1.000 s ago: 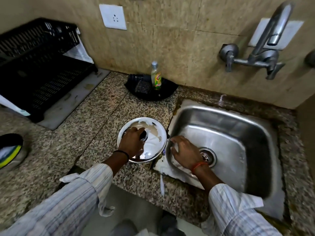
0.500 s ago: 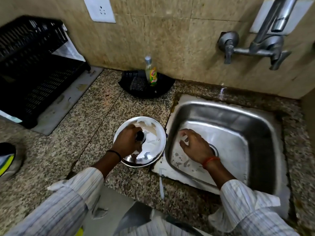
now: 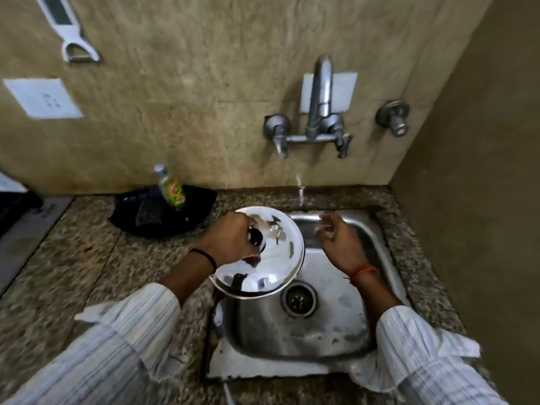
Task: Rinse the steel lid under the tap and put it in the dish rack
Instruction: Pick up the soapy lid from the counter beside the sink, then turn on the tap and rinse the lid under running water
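Granite tabletop (image 3: 87, 258) with steel sink (image 3: 336, 343) under wall tap (image 3: 320, 92). Left hand (image 3: 230, 241) is clamped on black knob (image 3: 256, 237) of steel lid (image 3: 280, 258), held over the sink's left edge. Right hand (image 3: 340, 242) hangs over the sink, fingers loosely spread, gripping nothing; possibly soap on them, blurred. Dish soap bottle (image 3: 172, 190) behind.

Left hand (image 3: 233, 239) grips the black knob (image 3: 256, 237) of the round steel lid (image 3: 277, 258), held over the left edge of the steel sink (image 3: 336, 331); right hand (image 3: 340, 244) spread above the basin.

Soapy steel lid (image 3: 280, 252), over sink edge
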